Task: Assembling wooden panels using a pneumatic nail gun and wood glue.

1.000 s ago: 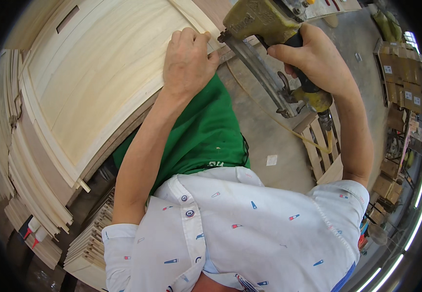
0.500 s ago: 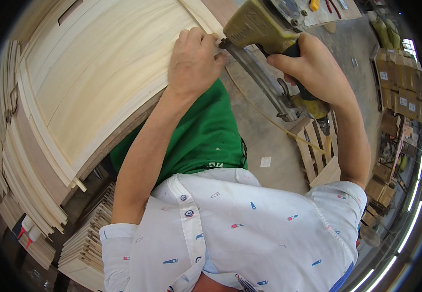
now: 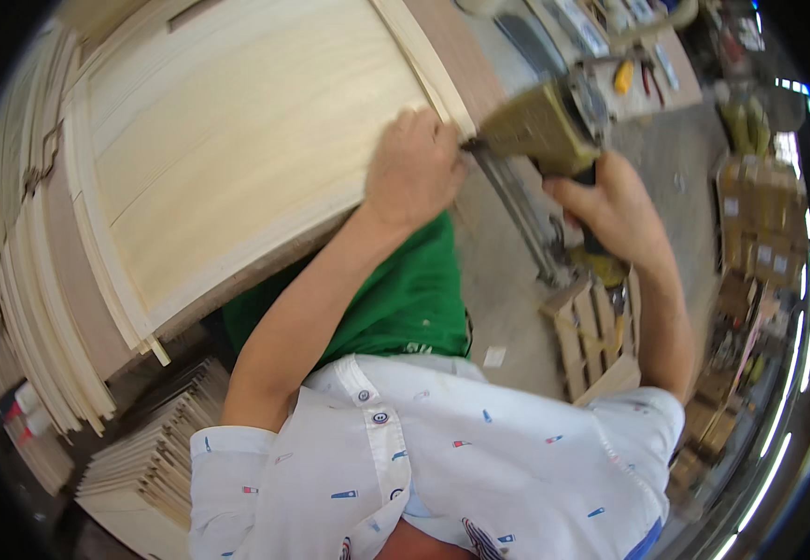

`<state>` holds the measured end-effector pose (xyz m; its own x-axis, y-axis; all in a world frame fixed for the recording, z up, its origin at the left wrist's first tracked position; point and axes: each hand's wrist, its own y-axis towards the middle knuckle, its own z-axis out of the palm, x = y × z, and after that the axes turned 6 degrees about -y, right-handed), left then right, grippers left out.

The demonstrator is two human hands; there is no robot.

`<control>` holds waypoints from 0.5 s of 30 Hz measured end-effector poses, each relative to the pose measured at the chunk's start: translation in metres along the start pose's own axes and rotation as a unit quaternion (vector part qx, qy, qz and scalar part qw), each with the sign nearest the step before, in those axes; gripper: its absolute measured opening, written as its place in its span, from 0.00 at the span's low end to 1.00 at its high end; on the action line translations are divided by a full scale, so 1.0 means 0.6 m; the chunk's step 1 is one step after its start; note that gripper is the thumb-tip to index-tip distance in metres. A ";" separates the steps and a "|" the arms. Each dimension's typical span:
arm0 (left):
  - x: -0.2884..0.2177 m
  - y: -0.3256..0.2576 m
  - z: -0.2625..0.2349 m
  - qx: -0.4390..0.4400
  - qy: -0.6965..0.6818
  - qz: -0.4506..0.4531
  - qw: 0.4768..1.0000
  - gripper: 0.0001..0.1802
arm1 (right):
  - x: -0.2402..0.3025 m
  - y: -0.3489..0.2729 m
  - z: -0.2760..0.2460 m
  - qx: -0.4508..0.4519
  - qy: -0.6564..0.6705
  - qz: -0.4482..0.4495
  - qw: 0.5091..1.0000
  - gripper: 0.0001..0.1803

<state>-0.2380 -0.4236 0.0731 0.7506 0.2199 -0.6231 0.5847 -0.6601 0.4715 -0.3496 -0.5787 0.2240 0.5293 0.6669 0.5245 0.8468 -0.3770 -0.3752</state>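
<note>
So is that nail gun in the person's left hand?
No, the right hand grips the nail gun, while the left hand presses on the wooden panel.

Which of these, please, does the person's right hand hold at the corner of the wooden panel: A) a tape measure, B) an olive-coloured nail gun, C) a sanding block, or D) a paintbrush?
B: the right hand grips the handle of an olive-coloured nail gun, its nose at the corner of the pale wooden panel, where the left hand presses on the edge.

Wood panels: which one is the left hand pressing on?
The big flat panel on top, under the left hand at its edge, not the stacked ones below.
</note>
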 end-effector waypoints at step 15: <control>0.001 -0.018 -0.014 0.010 0.030 -0.003 1.000 0.21 | 0.135 0.313 -0.076 -0.021 0.010 -0.160 0.987 0.13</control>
<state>-0.2410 -0.4105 0.0727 0.7643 0.2661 -0.5873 0.5839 -0.6720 0.4554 -0.1451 -0.6248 0.2311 0.2354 0.7435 0.6259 0.9719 -0.1767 -0.1556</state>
